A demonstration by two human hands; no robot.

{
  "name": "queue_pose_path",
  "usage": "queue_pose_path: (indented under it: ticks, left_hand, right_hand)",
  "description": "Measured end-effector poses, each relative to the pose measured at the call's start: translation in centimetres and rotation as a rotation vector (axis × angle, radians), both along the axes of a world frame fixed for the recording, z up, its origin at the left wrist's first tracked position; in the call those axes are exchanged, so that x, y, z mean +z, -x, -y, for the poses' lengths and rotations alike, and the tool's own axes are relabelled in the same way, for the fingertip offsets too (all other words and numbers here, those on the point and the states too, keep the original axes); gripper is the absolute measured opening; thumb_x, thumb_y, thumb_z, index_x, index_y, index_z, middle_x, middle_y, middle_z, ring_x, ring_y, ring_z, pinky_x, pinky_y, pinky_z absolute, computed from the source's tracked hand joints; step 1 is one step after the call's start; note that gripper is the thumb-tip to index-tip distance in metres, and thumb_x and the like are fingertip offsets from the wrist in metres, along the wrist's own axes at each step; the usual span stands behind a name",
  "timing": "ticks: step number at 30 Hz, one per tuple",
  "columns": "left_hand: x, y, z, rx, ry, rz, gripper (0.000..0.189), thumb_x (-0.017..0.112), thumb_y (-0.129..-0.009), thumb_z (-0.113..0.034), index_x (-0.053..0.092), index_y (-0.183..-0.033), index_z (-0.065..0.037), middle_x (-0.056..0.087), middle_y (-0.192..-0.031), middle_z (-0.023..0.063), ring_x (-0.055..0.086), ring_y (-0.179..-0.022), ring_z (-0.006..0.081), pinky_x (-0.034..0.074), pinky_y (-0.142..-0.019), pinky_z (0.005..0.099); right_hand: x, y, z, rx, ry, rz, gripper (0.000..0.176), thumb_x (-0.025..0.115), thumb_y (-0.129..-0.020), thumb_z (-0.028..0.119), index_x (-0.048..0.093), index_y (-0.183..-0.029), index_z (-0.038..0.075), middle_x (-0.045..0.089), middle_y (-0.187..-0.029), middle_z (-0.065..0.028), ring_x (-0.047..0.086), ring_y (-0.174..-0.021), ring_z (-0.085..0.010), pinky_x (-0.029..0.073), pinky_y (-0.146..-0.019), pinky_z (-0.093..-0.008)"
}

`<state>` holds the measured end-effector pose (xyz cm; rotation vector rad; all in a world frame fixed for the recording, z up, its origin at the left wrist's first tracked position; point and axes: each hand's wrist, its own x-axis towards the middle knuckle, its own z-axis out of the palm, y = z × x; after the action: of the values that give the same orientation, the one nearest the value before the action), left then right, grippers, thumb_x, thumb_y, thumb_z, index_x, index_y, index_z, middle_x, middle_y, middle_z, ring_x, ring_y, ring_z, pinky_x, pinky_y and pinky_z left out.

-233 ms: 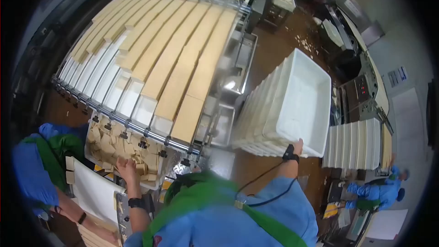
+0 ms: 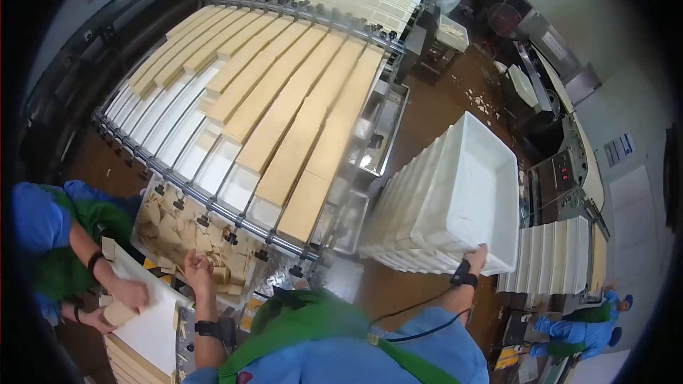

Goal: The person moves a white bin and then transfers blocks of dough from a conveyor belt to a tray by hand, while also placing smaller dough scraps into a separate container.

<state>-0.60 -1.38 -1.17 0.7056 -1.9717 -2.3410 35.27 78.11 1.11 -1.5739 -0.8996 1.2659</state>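
My right hand (image 2: 477, 258) is closed on the near rim of the top white plastic tub (image 2: 478, 183), which sits nested in a tilted-looking stack. The tub's inside is bare. My left hand (image 2: 200, 270) hangs in the air over a bin of broken wafer pieces (image 2: 171, 224); its fingers are loosely bent and apart, with nothing visible in them. In front of me, long tan wafer blocks (image 2: 284, 128) lie in rows on a slatted conveyor (image 2: 238, 181).
At left, a co-worker's hands (image 2: 128, 299) handle a small wafer block over a white surface (image 2: 153, 327). Another stack of white tubs (image 2: 551, 256) stands at right, near two people (image 2: 583, 327). Crumbs (image 2: 480, 103) litter the brown floor.
My view has shifted, so the conveyor and tubs sit lower in it. The co-worker's hands have come up with a wafer block. My right hand stays on the tub rim.
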Motion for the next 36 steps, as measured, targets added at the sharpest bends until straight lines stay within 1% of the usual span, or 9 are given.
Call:
queue_pose_path:
  ticks: [4,12,16,17,19,24,31,32,36]
  left_hand:
    - [1.1,0.1,-0.8,-0.250,0.162,0.197,0.027,0.063,-0.098,-0.005,0.062,-0.125,-0.008,0.067,-0.101,0.0056,0.063,-0.071,0.0133,0.051,-0.060,0.0257]
    - [-3.2,-4.4,-3.7,-1.102,0.205,0.632,0.039,0.070,-0.096,-0.019,0.064,-0.130,0.000,0.069,-0.102,0.0093,0.069,-0.077,0.0183,0.058,-0.063,0.0323]
    - [-4.9,-6.4,-6.5,-1.534,0.337,0.459,0.044,0.071,-0.097,-0.034,0.068,-0.125,0.000,0.069,-0.115,0.0135,0.070,-0.091,0.0243,0.059,-0.073,0.0369]
    - [-5.8,-6.5,-6.9,-1.789,0.321,-0.118,0.050,0.070,-0.095,-0.047,0.072,-0.119,-0.003,0.071,-0.107,0.0150,0.070,-0.084,0.0235,0.058,-0.074,0.0382]
    - [-9.5,-8.2,-10.2,-1.829,0.474,0.166,0.057,0.064,-0.094,-0.060,0.077,-0.109,-0.006,0.073,-0.085,0.0137,0.064,-0.068,0.0227,0.054,-0.066,0.0416]
    - [-4.5,-12.8,-15.9,-2.251,0.390,-0.088,0.080,0.057,-0.095,-0.069,0.070,-0.124,0.005,0.071,-0.115,0.0210,0.065,-0.110,0.0311,0.051,-0.094,0.0449]
    - [8.8,-16.6,-13.4,-2.271,-0.023,0.605,0.104,0.041,-0.095,-0.084,0.035,-0.160,-0.004,0.038,-0.164,0.0184,0.041,-0.148,0.0321,0.034,-0.121,0.0438]
    - [-3.9,-22.9,-16.1,-2.160,-0.257,0.783,0.096,0.043,-0.097,-0.080,0.040,-0.160,-0.008,0.042,-0.163,0.0115,0.042,-0.147,0.0318,0.034,-0.121,0.0444]
    - [-0.1,-23.0,-12.3,-2.089,0.243,0.224,0.085,0.051,-0.097,-0.075,0.052,-0.154,-0.010,0.052,-0.157,0.0116,0.051,-0.139,0.0300,0.038,-0.117,0.0433]
  right_hand:
    - [9.0,-1.0,4.7,-0.467,0.006,-0.009,0.049,0.078,-0.072,0.022,0.058,-0.104,-0.009,0.065,-0.102,-0.0173,0.061,-0.082,-0.0293,0.051,-0.071,-0.0419]
    - [12.0,-18.9,21.2,-0.148,-0.386,0.038,0.056,0.058,-0.078,-0.006,0.051,-0.133,-0.011,0.060,-0.127,-0.0195,0.062,-0.109,-0.0328,0.053,-0.096,-0.0431]
    - [17.8,-24.4,30.7,-0.140,-0.418,0.048,0.052,0.062,-0.078,0.004,0.055,-0.127,-0.010,0.062,-0.120,-0.0197,0.064,-0.104,-0.0339,0.054,-0.095,-0.0463]
    - [20.7,-23.1,34.0,-0.148,-0.403,0.116,0.057,0.064,-0.079,0.007,0.054,-0.133,-0.010,0.062,-0.124,-0.0208,0.064,-0.107,-0.0357,0.053,-0.097,-0.0472]
    - [22.1,-26.8,37.7,-0.101,-0.384,0.132,0.060,0.064,-0.084,0.014,0.051,-0.139,-0.008,0.060,-0.130,-0.0222,0.063,-0.113,-0.0376,0.052,-0.099,-0.0492]
    - [28.1,-24.8,51.7,0.066,-0.366,-0.043,0.071,0.074,-0.085,0.034,0.050,-0.144,0.003,0.055,-0.139,-0.0183,0.055,-0.124,-0.0317,0.047,-0.105,-0.0493]
    - [27.2,-23.4,55.5,0.215,-0.165,0.101,0.069,0.074,-0.085,0.033,0.050,-0.142,0.003,0.056,-0.138,-0.0182,0.056,-0.124,-0.0315,0.048,-0.105,-0.0493]
    - [26.8,-23.5,55.2,0.241,-0.125,0.126,0.069,0.074,-0.085,0.033,0.050,-0.142,0.003,0.056,-0.138,-0.0181,0.056,-0.123,-0.0315,0.048,-0.105,-0.0492]
    - [23.7,-23.1,52.6,0.348,0.021,0.215,0.068,0.074,-0.084,0.032,0.051,-0.141,0.002,0.056,-0.138,-0.0180,0.056,-0.123,-0.0314,0.048,-0.105,-0.0492]
